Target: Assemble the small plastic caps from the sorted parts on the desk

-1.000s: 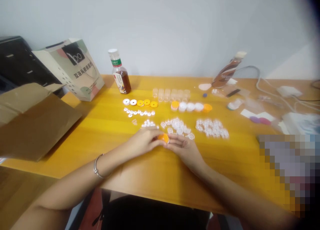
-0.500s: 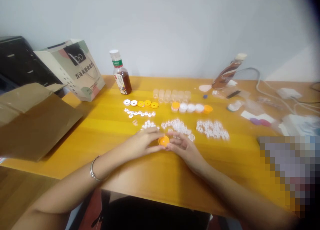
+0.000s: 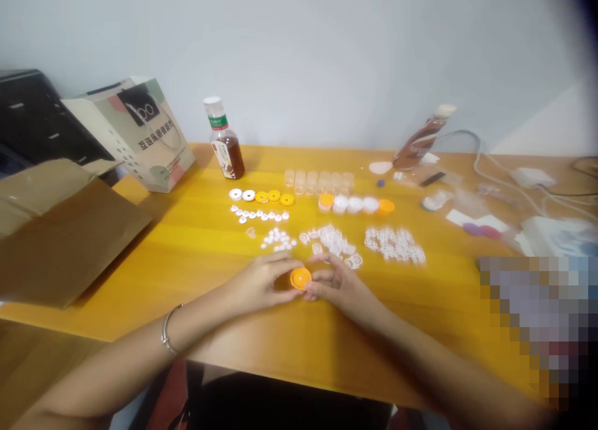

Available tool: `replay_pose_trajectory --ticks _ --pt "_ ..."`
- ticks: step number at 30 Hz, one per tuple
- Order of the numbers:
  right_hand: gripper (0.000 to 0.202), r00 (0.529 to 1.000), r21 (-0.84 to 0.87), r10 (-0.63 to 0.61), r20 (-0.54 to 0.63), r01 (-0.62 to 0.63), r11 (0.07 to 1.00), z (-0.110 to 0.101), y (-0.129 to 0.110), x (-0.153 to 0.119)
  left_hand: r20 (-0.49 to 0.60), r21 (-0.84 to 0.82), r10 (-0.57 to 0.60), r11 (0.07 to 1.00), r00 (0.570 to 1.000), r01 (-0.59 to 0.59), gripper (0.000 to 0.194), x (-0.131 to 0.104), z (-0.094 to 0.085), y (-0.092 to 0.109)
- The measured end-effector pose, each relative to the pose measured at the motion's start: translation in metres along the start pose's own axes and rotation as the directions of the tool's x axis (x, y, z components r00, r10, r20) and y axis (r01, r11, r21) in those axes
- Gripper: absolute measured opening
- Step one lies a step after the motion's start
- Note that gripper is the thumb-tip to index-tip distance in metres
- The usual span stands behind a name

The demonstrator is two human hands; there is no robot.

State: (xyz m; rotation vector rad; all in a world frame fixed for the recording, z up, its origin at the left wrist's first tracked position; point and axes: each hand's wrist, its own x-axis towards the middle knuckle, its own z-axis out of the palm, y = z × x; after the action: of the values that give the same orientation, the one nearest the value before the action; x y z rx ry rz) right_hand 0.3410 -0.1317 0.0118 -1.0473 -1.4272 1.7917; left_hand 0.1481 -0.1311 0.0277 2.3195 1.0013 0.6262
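Between my two hands is a small round orange cap-like disc (image 3: 300, 278) with a pale spot at its centre. My left hand (image 3: 261, 283) grips its left edge between thumb and fingers. My right hand (image 3: 341, 283) pinches the right edge, its index finger raised a little. Beyond the hands lie small white round pieces (image 3: 277, 238), a heap of clear plastic pieces (image 3: 329, 238) and a patch of white lattice-like pieces (image 3: 395, 245). Farther back are a row of white and orange rings (image 3: 262, 197) and a row of orange and white round parts (image 3: 355, 204).
Clear cups (image 3: 320, 182) stand in a row at the back. A dark drink bottle (image 3: 228, 149) is back left, and another bottle (image 3: 418, 140) leans back right. A cardboard box (image 3: 70, 230) and paper bag (image 3: 144, 137) occupy the left; cables (image 3: 481, 162) trail right.
Both hands have come slightly nearer to me with the orange disc, uncovering more of the small white pieces. The right index finger has lifted off the disc's top.
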Motion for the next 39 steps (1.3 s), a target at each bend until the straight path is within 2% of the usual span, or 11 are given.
replay_pose_trajectory --ticks 5,9,13,17,20,25,29,31,33,36,39 --pt "0.025 0.972 -0.389 -0.151 -0.178 0.071 0.918 -0.027 -0.018 -0.001 -0.007 0.014 -0.014 1.0 1.0 0.014 0.029 -0.006 0.009 -0.008" --pt "0.027 0.791 -0.688 -0.4 -0.462 -0.036 0.724 -0.085 -0.037 -0.002 -0.029 0.063 -0.024 0.998 0.999 0.026 0.029 -0.005 0.015 -0.016" --pt "0.03 0.869 -0.846 -0.317 -0.379 -0.186 0.5 -0.126 -0.032 0.003 -0.033 0.017 -0.051 0.999 0.998 0.051 0.026 -0.005 0.017 -0.018" --pt "0.026 0.892 -0.921 -0.333 -0.306 -0.188 0.342 -0.13 -0.017 0.01 -0.032 -0.007 -0.053 0.999 0.998 0.053 0.027 -0.006 0.02 -0.016" --pt "0.023 0.898 -0.935 -0.337 -0.284 -0.181 0.306 -0.127 -0.012 0.013 -0.03 -0.02 -0.043 0.999 0.999 0.042 0.031 -0.007 0.022 -0.015" --pt "0.019 0.882 -0.922 -0.363 -0.302 -0.173 0.347 -0.119 -0.018 0.011 -0.02 -0.031 -0.046 0.998 0.999 0.046 0.041 -0.008 0.021 -0.014" --pt "0.019 0.801 -0.78 -0.402 -0.444 -0.125 0.613 -0.102 -0.032 0.005 -0.048 -0.036 -0.053 0.998 0.997 0.051 0.049 -0.006 0.009 -0.013" --pt "0.022 0.818 -0.55 -0.306 -0.486 -0.015 0.835 -0.09 -0.037 0.003 -0.104 0.007 -0.039 0.999 0.994 0.04 0.038 -0.001 0.002 -0.016" --pt "0.021 0.858 -0.216 -0.201 -0.473 0.108 0.97 -0.077 -0.036 0.005 -0.143 0.088 0.02 0.996 0.989 -0.008 0.028 0.008 -0.003 -0.022" --pt "0.016 0.926 0.223 -0.006 -0.378 0.098 0.97 -0.056 -0.028 0.012 -0.105 0.249 0.127 0.963 0.986 -0.098 0.023 0.027 -0.008 -0.034" --pt "0.01 0.939 0.415 0.092 -0.331 0.057 0.908 -0.033 -0.023 0.021 -0.031 0.387 0.166 0.911 0.986 -0.142 0.023 0.044 -0.008 -0.045"
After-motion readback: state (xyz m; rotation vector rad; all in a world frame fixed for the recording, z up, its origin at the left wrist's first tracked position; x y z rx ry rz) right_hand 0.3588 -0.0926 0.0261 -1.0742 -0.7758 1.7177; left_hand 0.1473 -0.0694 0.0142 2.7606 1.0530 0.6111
